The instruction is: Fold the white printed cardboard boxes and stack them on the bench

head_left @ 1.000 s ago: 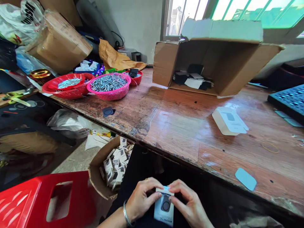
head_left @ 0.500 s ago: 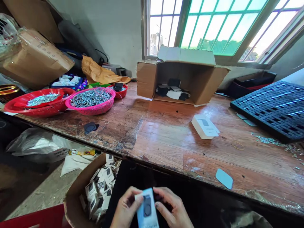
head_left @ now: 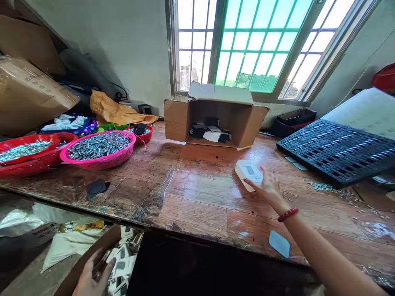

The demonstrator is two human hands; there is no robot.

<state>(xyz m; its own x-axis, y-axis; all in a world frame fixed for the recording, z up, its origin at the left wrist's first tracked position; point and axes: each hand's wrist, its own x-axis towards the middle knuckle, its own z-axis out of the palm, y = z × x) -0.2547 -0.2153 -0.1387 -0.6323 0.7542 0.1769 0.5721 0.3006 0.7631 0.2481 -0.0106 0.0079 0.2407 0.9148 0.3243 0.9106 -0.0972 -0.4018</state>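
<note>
On the wooden table point(head_left: 197, 201), before the right side of the open cardboard box point(head_left: 175, 119), head view: reaching with right hand point(head_left: 268, 186) spread over a white printed stack point(head_left: 248, 169); cannot tell whether touching. Likely light, stiff, slick-faced; best held by opposite sides. Probably roomiest leftward, before the box, short of the front edge point(head_left: 197, 235). Nearer and left of the box, hovering with left hand point(head_left: 89, 279) half-curled above small white boxes point(head_left: 125, 263); cannot tell whether gripping.
</note>
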